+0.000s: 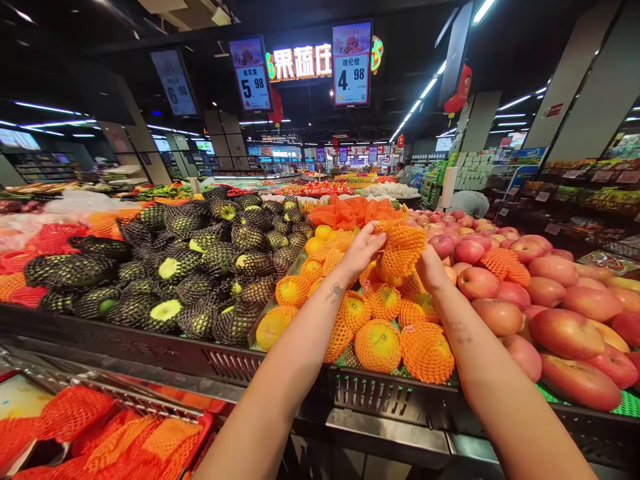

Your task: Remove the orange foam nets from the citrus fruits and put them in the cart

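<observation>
Both my arms reach over a supermarket fruit stand. My left hand [361, 251] and my right hand [431, 268] pinch the two sides of one orange foam net sleeve [403, 248], held up over a heap of oranges [379, 343] wrapped in the same orange netting. I cannot tell whether a fruit sits inside the sleeve. Loose empty sleeves [350, 212] lie piled just behind my hands.
Green mangoes in black netting [200, 267] fill the bin on the left, red apples [560, 313] the bin on the right. A black crate rim [390, 393] fronts the display. More orange sleeves lie in a red basket [90, 433] at lower left. Price signs [351, 63] hang overhead.
</observation>
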Available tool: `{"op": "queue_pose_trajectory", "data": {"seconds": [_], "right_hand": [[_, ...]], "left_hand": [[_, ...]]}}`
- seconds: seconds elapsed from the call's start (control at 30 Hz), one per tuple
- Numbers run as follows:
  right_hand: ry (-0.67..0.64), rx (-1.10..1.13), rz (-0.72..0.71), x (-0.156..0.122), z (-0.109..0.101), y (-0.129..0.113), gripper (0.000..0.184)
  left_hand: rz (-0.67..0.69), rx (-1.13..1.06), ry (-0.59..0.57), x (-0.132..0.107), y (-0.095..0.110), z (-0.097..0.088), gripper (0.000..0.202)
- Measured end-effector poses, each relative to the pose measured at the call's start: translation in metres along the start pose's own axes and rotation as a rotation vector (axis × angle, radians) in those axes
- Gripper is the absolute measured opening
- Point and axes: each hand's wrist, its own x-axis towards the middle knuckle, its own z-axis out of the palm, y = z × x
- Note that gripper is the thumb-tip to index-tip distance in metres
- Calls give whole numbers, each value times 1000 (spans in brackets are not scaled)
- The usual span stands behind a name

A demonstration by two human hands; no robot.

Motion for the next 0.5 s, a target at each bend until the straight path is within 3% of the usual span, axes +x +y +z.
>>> {"op": "queue_pose_trajectory", "data": {"seconds": [0.1, 0.27, 0.37, 0.5], "right_hand": [[-83, 66, 19, -2, 2, -10, 46], [32, 225, 59, -4, 2, -28, 38], [59, 392, 155, -4, 2, -36, 38], [129, 388, 287, -4, 4, -37, 44]], "left_hand": [[24, -5, -29, 1, -1, -1, 55], [30, -14, 99, 3, -2, -4, 46], [-8, -36, 181, 2, 1, -4, 39], [-68, -83, 185, 1, 4, -2, 33]]}}
